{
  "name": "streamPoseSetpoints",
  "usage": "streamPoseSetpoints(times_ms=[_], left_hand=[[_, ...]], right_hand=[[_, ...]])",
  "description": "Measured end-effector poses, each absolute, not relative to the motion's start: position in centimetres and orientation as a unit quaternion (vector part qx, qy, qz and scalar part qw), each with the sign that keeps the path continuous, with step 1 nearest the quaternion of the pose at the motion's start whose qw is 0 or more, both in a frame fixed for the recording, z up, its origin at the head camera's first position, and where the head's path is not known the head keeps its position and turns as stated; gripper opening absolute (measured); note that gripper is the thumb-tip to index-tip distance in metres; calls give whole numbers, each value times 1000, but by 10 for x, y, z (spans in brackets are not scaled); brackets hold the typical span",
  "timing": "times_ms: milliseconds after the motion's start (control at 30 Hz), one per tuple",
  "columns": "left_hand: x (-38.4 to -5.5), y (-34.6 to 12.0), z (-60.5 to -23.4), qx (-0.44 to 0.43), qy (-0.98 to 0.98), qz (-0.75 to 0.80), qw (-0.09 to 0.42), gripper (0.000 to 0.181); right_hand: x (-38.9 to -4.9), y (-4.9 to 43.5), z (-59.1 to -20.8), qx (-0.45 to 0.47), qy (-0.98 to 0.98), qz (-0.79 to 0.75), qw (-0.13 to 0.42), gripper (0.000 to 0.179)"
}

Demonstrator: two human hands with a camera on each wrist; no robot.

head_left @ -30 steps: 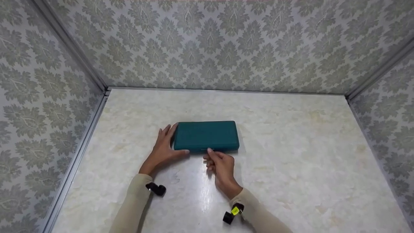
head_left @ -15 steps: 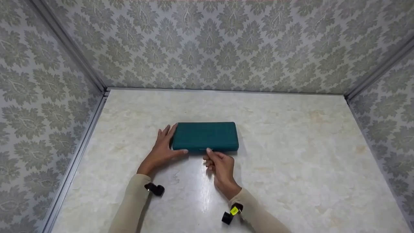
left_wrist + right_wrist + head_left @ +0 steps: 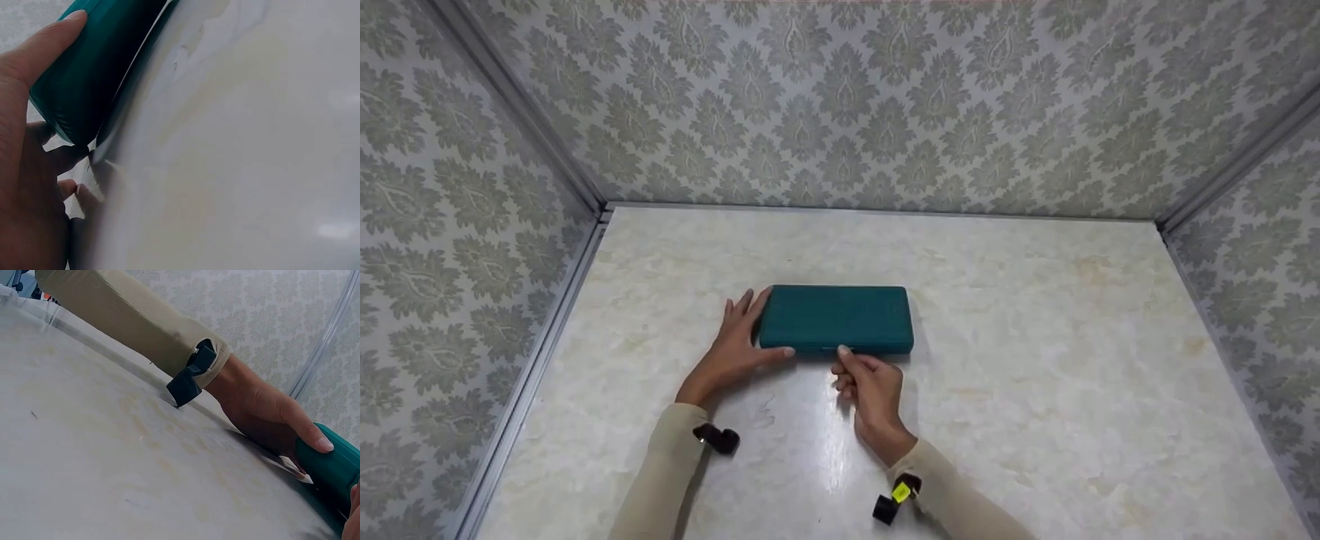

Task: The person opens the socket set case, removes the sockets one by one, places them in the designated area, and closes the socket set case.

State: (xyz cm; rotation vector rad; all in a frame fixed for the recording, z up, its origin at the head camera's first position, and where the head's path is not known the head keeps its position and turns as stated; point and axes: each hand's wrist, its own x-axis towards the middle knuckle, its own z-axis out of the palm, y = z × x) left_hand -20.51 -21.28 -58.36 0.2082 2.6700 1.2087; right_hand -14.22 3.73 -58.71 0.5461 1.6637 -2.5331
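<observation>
The left hand (image 3: 733, 346) cups the teal case's (image 3: 836, 318) left end, fingers spread, thumb along its front edge. The right hand (image 3: 871, 385) pinches the front edge, fingers curled; the case lies flat on the marble table (image 3: 1035, 360)

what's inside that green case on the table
That cannot be seen: the teal case lies flat and closed on the marble table. The left hand braces its left end, and the right hand touches its front edge.

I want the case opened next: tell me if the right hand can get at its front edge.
Probably yes. The right hand already has a fingertip at the front edge of the teal case, and the left hand is off at the left end.
</observation>
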Motion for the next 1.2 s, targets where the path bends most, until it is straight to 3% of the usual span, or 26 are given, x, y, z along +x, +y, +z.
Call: streamPoseSetpoints(times_ms=[633, 1200], left_hand=[[-206, -210, -580, 70, 904, 412, 93, 120], [-204, -214, -585, 93, 910, 393, 91, 131]], right_hand=[[-140, 34, -588, 168, 524, -835, -16, 38], [-132, 43, -586, 131, 556, -818, 71, 36]])
